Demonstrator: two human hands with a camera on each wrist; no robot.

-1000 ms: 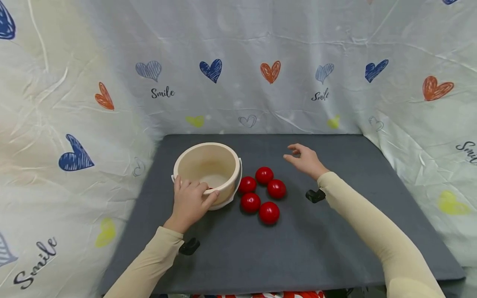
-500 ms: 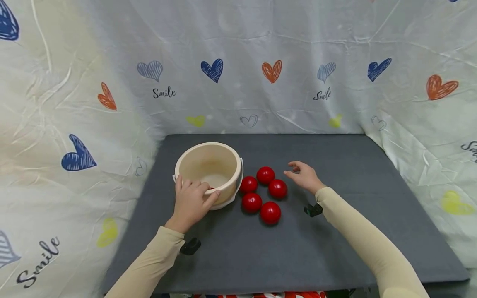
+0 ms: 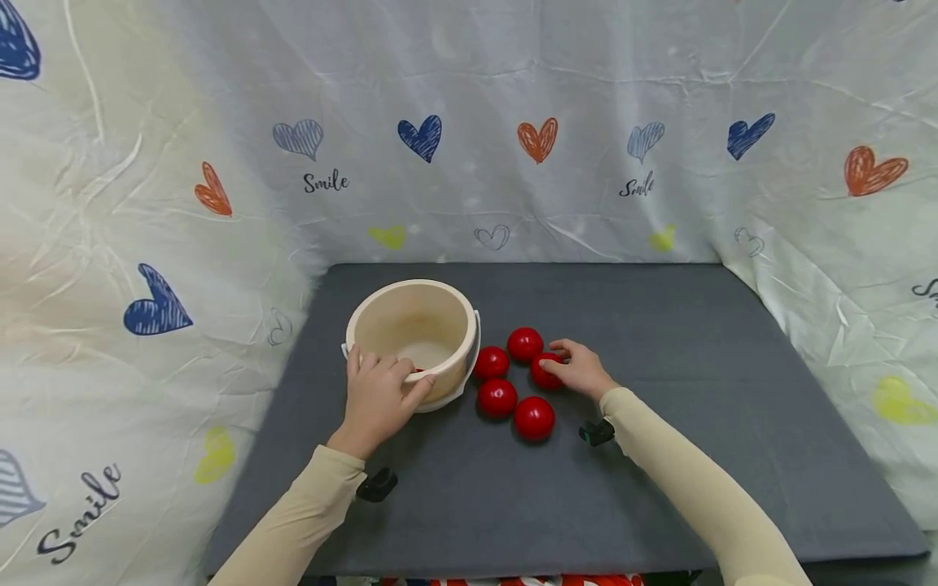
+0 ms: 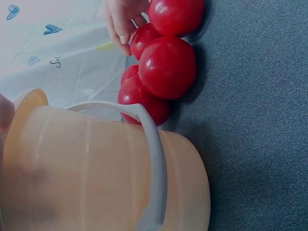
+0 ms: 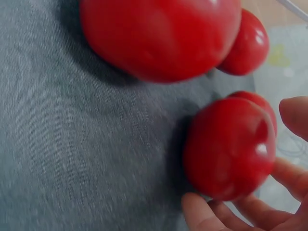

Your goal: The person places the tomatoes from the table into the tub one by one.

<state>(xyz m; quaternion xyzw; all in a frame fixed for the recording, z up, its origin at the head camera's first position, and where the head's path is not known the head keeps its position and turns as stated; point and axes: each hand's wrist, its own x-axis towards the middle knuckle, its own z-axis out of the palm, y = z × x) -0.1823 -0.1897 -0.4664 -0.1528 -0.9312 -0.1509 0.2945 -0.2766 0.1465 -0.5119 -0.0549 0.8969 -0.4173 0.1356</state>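
My left hand [image 3: 377, 403] grips the near rim of a cream plastic bucket [image 3: 410, 313], thumb outside and fingers over the edge. A sliver of red shows inside the bucket beside those fingers; the rest is hidden. To the bucket's right, several glossy red balls lie close together on the grey table. My right hand [image 3: 582, 370] is at the rightmost ball [image 5: 228, 149], its fingers spread around the far side. In the right wrist view the thumb [image 5: 296, 118] stands apart from that ball. Another ball [image 3: 534, 418] lies nearest the front, and one [image 3: 491, 363] lies beside the bucket.
A pale bail handle [image 4: 156, 163] hangs down the bucket's side facing the balls. The dark grey tabletop [image 3: 696, 391] stretches to the right and front. White cloth [image 3: 469, 163] printed with hearts walls off the back and sides.
My right hand has come down and leftward from above the table to the rightmost red ball. The left hand keeps its grip on the bucket rim, and the balls stay put.
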